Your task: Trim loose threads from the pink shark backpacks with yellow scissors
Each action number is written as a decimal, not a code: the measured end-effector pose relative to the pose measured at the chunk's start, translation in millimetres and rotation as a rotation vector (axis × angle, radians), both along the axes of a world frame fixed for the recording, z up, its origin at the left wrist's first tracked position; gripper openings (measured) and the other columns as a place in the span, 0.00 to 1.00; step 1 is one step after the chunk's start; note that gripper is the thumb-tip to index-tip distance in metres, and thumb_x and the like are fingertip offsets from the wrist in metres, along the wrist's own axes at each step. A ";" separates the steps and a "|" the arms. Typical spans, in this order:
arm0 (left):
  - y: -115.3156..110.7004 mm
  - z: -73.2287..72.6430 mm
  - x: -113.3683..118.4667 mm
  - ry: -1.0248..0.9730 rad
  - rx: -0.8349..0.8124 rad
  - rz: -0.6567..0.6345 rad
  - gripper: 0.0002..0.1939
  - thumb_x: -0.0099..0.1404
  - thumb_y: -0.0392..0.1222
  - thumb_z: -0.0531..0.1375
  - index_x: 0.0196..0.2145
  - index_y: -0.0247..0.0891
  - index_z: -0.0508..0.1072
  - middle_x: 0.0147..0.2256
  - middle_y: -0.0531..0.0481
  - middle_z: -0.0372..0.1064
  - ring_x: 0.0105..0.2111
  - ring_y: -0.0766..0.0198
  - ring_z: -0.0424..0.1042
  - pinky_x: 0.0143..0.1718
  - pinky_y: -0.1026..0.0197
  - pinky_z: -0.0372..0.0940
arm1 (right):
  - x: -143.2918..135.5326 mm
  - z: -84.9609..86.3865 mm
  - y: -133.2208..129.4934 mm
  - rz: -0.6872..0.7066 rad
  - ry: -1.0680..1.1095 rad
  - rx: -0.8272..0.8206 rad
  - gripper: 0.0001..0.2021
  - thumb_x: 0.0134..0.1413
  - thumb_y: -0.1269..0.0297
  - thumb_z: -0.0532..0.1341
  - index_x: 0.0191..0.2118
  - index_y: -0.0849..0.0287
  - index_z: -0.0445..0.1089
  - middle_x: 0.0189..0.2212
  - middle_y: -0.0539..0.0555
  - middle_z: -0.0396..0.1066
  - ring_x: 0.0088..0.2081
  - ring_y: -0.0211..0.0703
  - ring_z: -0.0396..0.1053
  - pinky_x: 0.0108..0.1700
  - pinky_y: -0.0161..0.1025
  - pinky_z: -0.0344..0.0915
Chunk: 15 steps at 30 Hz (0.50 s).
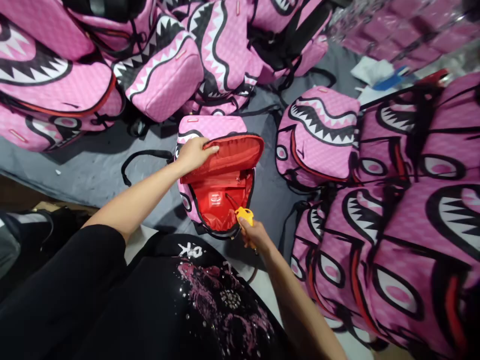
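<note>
Grey cloth spreads under everything, with shark-mouth backpacks heaped from ten to twelve o'clock and more pink ones crowding two to four. Clear-wrapped pink packages sit out at one o'clock. Near the middle, I can see the open pink backpack lying between the person's hands, its red lining showing. The left hand is on its raised flap, at the bag's ten o'clock, thumb over the red side, fingers closed around the edge. At the bag's five o'clock, the right hand is curled shut around a yellow-handled tool, whose thin dark end points toward eleven, over the lining. Smallest is a pale printed label, up and left of that grip.
</note>
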<state>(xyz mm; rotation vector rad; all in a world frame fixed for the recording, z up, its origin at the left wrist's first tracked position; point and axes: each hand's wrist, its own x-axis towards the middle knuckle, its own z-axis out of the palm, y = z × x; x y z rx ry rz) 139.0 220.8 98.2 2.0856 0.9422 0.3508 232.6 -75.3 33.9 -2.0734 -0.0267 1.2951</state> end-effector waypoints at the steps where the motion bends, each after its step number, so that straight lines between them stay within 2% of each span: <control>1: 1.2 0.6 1.4 -0.004 -0.009 -0.021 0.14 0.62 0.49 0.59 0.28 0.35 0.72 0.24 0.53 0.64 0.28 0.64 0.63 0.32 0.63 0.55 | -7.5 -5.7 3.8 -0.044 0.023 0.022 0.17 0.56 0.56 0.62 0.22 0.56 0.57 0.10 0.43 0.56 0.10 0.33 0.54 0.10 0.32 0.57; 3: 1.9 3.0 5.0 -0.025 -0.032 -0.076 0.14 0.62 0.50 0.59 0.29 0.35 0.73 0.25 0.53 0.65 0.28 0.64 0.63 0.31 0.63 0.54 | -20.6 -15.5 20.3 -0.105 0.088 0.072 0.17 0.57 0.55 0.62 0.23 0.56 0.58 0.11 0.44 0.57 0.11 0.34 0.55 0.11 0.33 0.58; 6: -0.7 7.9 10.2 -0.061 -0.045 -0.153 0.17 0.62 0.52 0.57 0.29 0.35 0.73 0.24 0.54 0.65 0.27 0.65 0.62 0.30 0.64 0.53 | -35.8 -27.7 59.6 -0.198 0.219 0.177 0.17 0.57 0.54 0.62 0.23 0.56 0.59 0.13 0.46 0.59 0.13 0.34 0.57 0.12 0.32 0.56; 9: -1.1 10.5 12.3 -0.077 -0.036 -0.178 0.17 0.63 0.53 0.56 0.29 0.35 0.74 0.24 0.55 0.64 0.26 0.66 0.61 0.30 0.64 0.52 | -47.6 -40.3 92.7 -0.284 0.347 0.320 0.19 0.60 0.50 0.58 0.24 0.57 0.60 0.14 0.44 0.55 0.14 0.31 0.53 0.14 0.29 0.53; 12: 5.9 7.0 11.4 -0.093 -0.057 -0.159 0.17 0.63 0.52 0.55 0.29 0.36 0.73 0.23 0.56 0.63 0.26 0.67 0.61 0.29 0.65 0.51 | -56.0 -54.6 98.3 -0.368 0.400 0.450 0.22 0.60 0.44 0.56 0.26 0.57 0.61 0.14 0.41 0.47 0.14 0.30 0.46 0.15 0.28 0.50; 15: 15.5 -0.5 10.7 -0.126 -0.080 -0.117 0.17 0.63 0.52 0.55 0.26 0.36 0.70 0.22 0.56 0.61 0.26 0.67 0.59 0.28 0.64 0.49 | -53.8 -64.9 83.9 -0.498 0.342 0.537 0.26 0.57 0.35 0.52 0.25 0.55 0.55 0.14 0.39 0.41 0.14 0.29 0.41 0.15 0.27 0.48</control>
